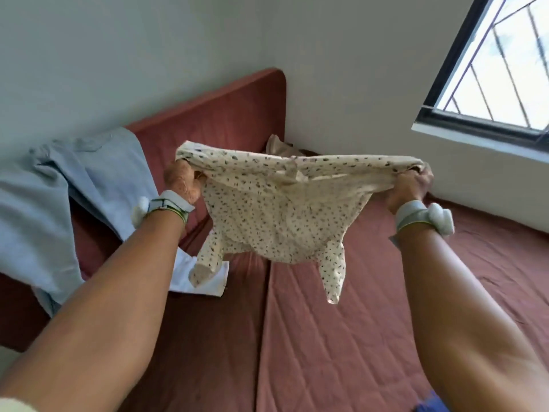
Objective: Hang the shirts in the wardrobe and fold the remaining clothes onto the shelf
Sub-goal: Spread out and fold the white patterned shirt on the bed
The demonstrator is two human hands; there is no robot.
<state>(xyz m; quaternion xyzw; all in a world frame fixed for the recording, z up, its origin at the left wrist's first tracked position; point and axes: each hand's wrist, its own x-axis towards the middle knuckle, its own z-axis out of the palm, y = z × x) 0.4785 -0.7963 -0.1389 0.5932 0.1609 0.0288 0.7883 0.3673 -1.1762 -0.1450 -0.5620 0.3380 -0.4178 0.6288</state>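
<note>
The left hand (181, 181) and right hand (411, 185) each grip one end of a cream, dark-speckled cotton shirt (279, 209), stretching it in the air above the rust-red quilted bed (341, 337). A pale blue garment (59, 197) lies draped at the bed's left side

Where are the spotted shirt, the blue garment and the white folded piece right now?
spotted shirt (276, 215): head view, middle of its hanging body.
blue garment (59, 185): head view, its spread upper part on the bed.
white folded piece (205, 285): head view, its near corner.
</note>
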